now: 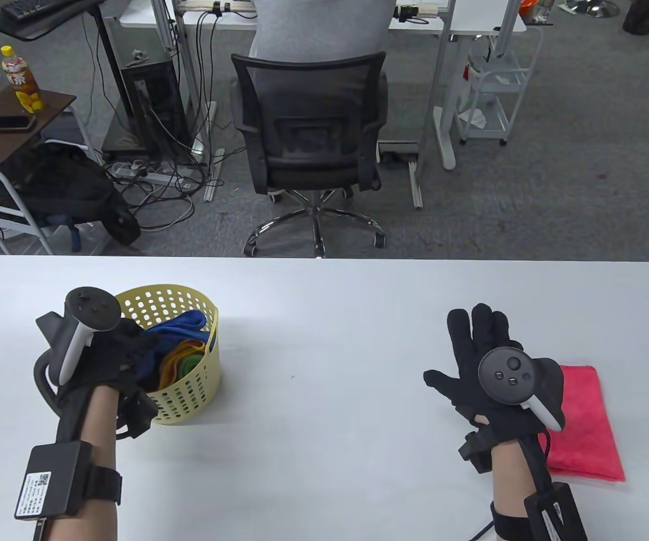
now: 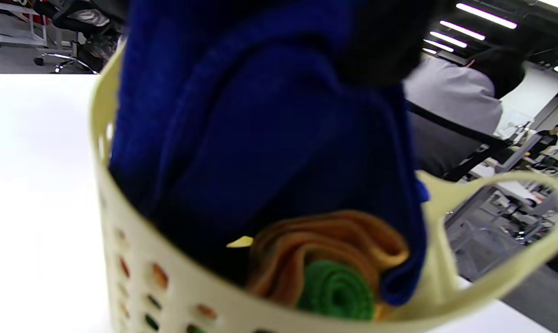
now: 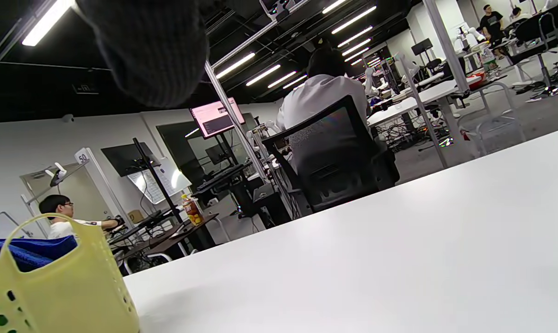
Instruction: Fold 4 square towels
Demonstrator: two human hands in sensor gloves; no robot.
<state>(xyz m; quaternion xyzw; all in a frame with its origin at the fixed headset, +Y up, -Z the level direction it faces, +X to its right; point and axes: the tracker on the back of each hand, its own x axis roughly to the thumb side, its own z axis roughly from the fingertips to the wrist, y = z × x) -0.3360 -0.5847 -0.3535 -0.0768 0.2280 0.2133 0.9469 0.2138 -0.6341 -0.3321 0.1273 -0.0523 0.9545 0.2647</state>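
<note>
A yellow perforated basket (image 1: 200, 389) stands on the white table at the left and holds a blue towel (image 1: 189, 322), an orange towel (image 1: 181, 360) and a green towel (image 1: 192, 365). My left hand (image 1: 145, 352) reaches into the basket and grips the blue towel. In the left wrist view the blue towel (image 2: 260, 138) hangs up from the basket (image 2: 135, 259) over the orange (image 2: 325, 245) and green (image 2: 337, 291) towels. A folded pink towel (image 1: 589, 428) lies flat at the right. My right hand (image 1: 471, 349) is open with its fingers spread, just left of the pink towel, holding nothing.
The table's far edge (image 1: 324, 260) runs behind both hands. A black office chair (image 1: 310, 146) with a seated person stands beyond it. The right wrist view shows the basket (image 3: 61, 291) with the blue towel (image 3: 20, 256) across bare tabletop (image 3: 399, 259).
</note>
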